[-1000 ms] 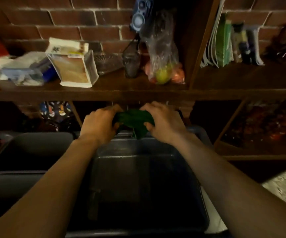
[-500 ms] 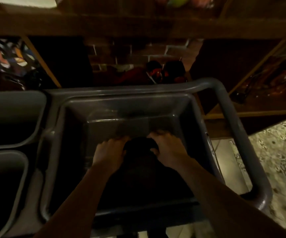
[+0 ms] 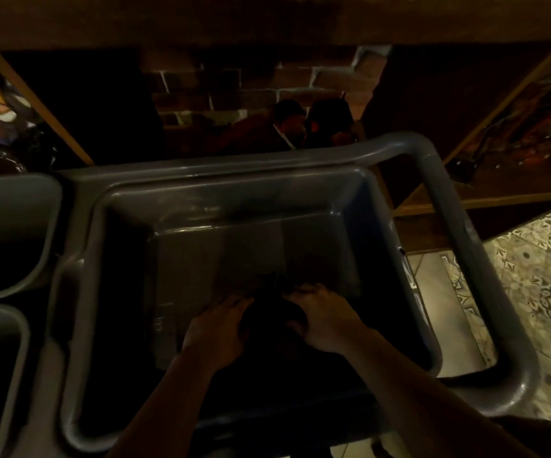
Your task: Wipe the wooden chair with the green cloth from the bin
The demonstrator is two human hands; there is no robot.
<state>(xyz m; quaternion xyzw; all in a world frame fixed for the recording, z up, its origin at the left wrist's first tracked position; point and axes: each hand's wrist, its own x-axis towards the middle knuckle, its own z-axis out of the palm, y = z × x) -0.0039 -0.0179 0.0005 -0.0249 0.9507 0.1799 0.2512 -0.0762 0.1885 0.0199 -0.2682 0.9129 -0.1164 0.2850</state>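
Observation:
Both of my hands are down inside a deep grey bin (image 3: 234, 193) that sits in a grey cart. Between them is a dark bunched cloth (image 3: 272, 314); in this dim light its green colour barely shows. My left hand (image 3: 216, 328) grips its left side and my right hand (image 3: 325, 317) grips its right side. The cloth hangs low in the bin, close to the floor of it. No wooden chair is in view.
Two more grey bins (image 3: 9, 233) sit to the left in the cart. The cart's thick grey handle (image 3: 485, 259) curves round on the right. A wooden shelf (image 3: 267, 24) overhangs ahead, with a brick wall (image 3: 234, 90) behind. Patterned floor tiles (image 3: 538, 285) lie to the right.
My hands have carried the cloth from above the bin's far rim down deep into the bin, and my view has tipped downward from the shelves to the bin.

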